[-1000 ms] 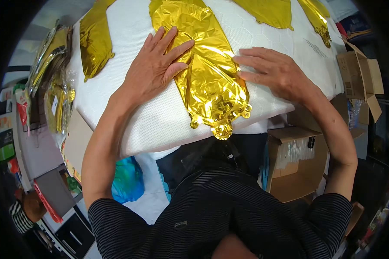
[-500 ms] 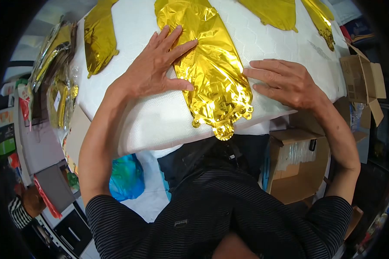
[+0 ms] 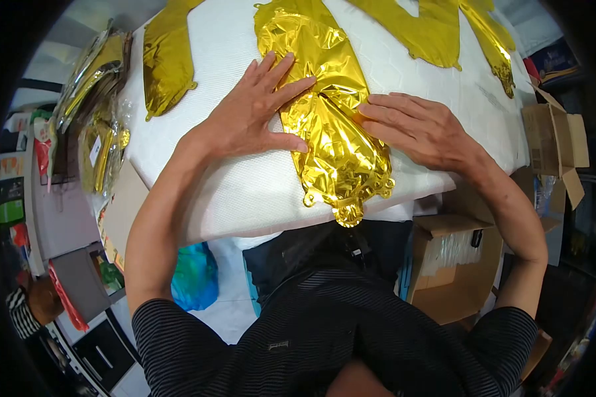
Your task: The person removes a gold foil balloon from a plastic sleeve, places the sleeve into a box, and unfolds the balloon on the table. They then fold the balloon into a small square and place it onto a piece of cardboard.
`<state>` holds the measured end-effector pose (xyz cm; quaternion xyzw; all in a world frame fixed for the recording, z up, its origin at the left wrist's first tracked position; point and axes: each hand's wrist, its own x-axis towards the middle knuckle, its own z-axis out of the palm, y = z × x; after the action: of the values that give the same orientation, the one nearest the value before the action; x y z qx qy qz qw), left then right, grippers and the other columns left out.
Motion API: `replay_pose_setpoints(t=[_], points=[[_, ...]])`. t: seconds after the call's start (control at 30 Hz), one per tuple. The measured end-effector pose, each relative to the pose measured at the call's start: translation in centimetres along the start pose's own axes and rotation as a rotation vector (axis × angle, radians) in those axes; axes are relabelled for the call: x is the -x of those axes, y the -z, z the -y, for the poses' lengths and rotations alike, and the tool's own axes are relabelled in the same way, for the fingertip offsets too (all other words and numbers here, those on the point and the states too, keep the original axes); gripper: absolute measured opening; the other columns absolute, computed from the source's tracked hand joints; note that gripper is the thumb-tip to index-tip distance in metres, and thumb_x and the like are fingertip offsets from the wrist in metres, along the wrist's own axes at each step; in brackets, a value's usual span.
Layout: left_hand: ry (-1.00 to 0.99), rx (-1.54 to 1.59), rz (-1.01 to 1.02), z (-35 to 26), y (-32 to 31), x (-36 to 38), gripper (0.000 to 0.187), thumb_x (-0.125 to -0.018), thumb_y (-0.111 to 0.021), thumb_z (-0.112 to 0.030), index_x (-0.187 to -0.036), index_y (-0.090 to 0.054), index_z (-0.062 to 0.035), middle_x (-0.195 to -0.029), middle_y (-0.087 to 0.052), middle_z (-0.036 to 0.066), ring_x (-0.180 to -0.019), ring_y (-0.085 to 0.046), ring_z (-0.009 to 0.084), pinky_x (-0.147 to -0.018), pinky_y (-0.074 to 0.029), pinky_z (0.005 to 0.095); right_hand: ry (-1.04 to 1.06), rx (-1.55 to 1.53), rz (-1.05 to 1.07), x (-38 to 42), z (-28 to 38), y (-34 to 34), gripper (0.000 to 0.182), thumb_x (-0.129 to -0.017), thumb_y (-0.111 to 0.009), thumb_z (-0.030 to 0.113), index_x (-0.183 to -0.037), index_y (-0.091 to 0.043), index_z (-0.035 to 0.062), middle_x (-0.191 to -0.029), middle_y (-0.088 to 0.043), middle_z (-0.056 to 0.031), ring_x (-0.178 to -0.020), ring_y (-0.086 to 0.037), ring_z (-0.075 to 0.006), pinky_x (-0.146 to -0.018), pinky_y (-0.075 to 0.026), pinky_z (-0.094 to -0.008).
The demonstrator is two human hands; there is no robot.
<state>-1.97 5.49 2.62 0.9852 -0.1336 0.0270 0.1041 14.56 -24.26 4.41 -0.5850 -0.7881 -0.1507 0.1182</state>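
A shiny gold foil balloon [image 3: 334,142], flat and creased, lies on the white padded surface [image 3: 238,192], its tabbed end near the front edge. My left hand [image 3: 248,109] rests along its left side, fingers spread, with fingertips and thumb on the foil. From the right, my right hand [image 3: 417,129] reaches onto the balloon with its fingers stretched out, the fingertips touching the right edge. Neither hand grips anything. The fingers hide small parts of the balloon's sides.
More gold foil lies at the far left [image 3: 167,66] and far right [image 3: 437,36]. Plastic-wrapped foil packs [image 3: 99,86] stand beyond the left edge. An open cardboard box [image 3: 453,284] sits below the right front edge, another box [image 3: 553,132] further right. A blue bag [image 3: 195,278] is below.
My right hand has moved left onto the balloon's edge; it was just beside it before. My left hand stays spread on the foil. The whole view has shifted slightly.
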Motion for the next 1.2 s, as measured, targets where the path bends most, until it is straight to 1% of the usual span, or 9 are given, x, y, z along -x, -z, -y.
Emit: replay_pose_setpoints(t=[0.2,0.43,0.47,0.5,0.8,0.83,0.9,1.17,1.2], points=[[-0.002,-0.011,-0.003,0.0,-0.1,0.2,0.103,-0.079,-0.07,-0.076,-0.161,-0.04,-0.0194,-0.165,-0.028,0.029,-0.156,-0.019,0.0489,-0.129,-0.014,0.0543,0.012,0.01,0.025,-0.4,-0.7,-0.7,0.03,-0.082,-0.069,0.011,-0.112,-0.07,0.0053,-0.129,-0.069,-0.0114,-0.122,-0.067,-0.0313,-0.097,-0.06,-0.0399],[0.001,-0.029,-0.001,-0.1,-0.1,0.2,0.102,-0.081,-0.069,-0.076,-0.161,-0.04,-0.0204,-0.166,-0.028,0.028,-0.156,-0.018,0.0474,-0.129,-0.014,0.0529,-0.008,0.003,-0.027,-1.6,-0.8,-1.0,0.029,-0.085,-0.069,0.01,-0.113,-0.071,0.0067,-0.135,-0.067,-0.0104,-0.13,-0.062,-0.0313,-0.112,-0.05,-0.0478],[0.01,-0.017,0.007,-0.1,0.0,0.2,0.1,-0.081,-0.072,-0.071,-0.162,-0.038,-0.0223,-0.168,-0.025,0.025,-0.157,-0.017,0.0458,-0.13,-0.013,0.0533,0.018,-0.023,-0.011,-1.5,-1.1,-1.2,0.029,-0.085,-0.069,0.009,-0.114,-0.071,0.0069,-0.136,-0.067,-0.0102,-0.132,-0.061,-0.0308,-0.114,-0.048,-0.0486],[0.02,-0.003,0.015,-0.1,-0.1,0.2,0.1,-0.082,-0.074,-0.067,-0.163,-0.035,-0.0243,-0.17,-0.022,0.022,-0.158,-0.016,0.0442,-0.13,-0.012,0.0536,0.016,-0.027,-0.009,-1.4,-1.2,-1.3,0.029,-0.085,-0.069,0.009,-0.114,-0.071,0.0069,-0.136,-0.067,-0.0102,-0.132,-0.061,-0.0308,-0.114,-0.048,-0.0486],[0.025,-0.033,0.011,-0.1,-0.3,0.2,0.101,-0.08,-0.074,-0.068,-0.163,-0.035,-0.0254,-0.17,-0.022,0.02,-0.158,-0.016,0.0431,-0.131,-0.013,0.0518,-0.047,-0.101,0.001,-0.1,-1.5,-0.6,0.023,-0.082,-0.07,0.008,-0.105,-0.072,0.0054,-0.131,-0.07,-0.013,-0.124,-0.067,-0.0317,-0.108,-0.054,-0.0478],[0.025,-0.029,0.011,0.0,-0.3,0.3,0.101,-0.08,-0.074,-0.068,-0.163,-0.035,-0.0254,-0.17,-0.022,0.02,-0.158,-0.016,0.0431,-0.131,-0.013,0.0518,0.007,-0.089,-0.01,0.4,-1.7,0.3,0.021,-0.082,-0.07,0.008,-0.104,-0.071,0.0051,-0.132,-0.07,-0.0139,-0.125,-0.066,-0.0325,-0.106,-0.055,-0.0477],[0.003,-0.039,-0.025,-0.2,-0.4,0.2,0.1,-0.081,-0.069,-0.075,-0.161,-0.04,-0.0213,-0.166,-0.027,0.028,-0.156,-0.019,0.0464,-0.129,-0.016,0.0538,0.055,-0.085,-0.012,1.5,-1.6,1.0,0.02,-0.083,-0.069,0.008,-0.102,-0.07,0.0048,-0.133,-0.069,-0.0147,-0.125,-0.066,-0.0333,-0.104,-0.057,-0.0476],[-0.004,-0.032,-0.016,-0.1,-0.1,0.1,0.099,-0.082,-0.07,-0.073,-0.161,-0.04,-0.0203,-0.166,-0.027,0.028,-0.156,-0.019,0.0466,-0.129,-0.015,0.053,0.083,-0.058,0.007,1.2,-0.7,0.5,0.012,-0.085,-0.069,0.009,-0.095,-0.068,0.0031,-0.135,-0.068,-0.0156,-0.127,-0.065,-0.034,-0.103,-0.057,-0.0474],[-0.008,-0.024,-0.013,0.0,-0.1,0.2,0.099,-0.082,-0.07,-0.073,-0.161,-0.04,-0.0199,-0.166,-0.027,0.028,-0.156,-0.019,0.0468,-0.129,-0.015,0.0528,0.065,-0.08,-0.012,1.0,-0.6,0.2,0.016,-0.081,-0.073,0.007,-0.096,-0.068,0.0023,-0.133,-0.069,-0.0148,-0.126,-0.066,-0.0337,-0.104,-0.057,-0.0471]])
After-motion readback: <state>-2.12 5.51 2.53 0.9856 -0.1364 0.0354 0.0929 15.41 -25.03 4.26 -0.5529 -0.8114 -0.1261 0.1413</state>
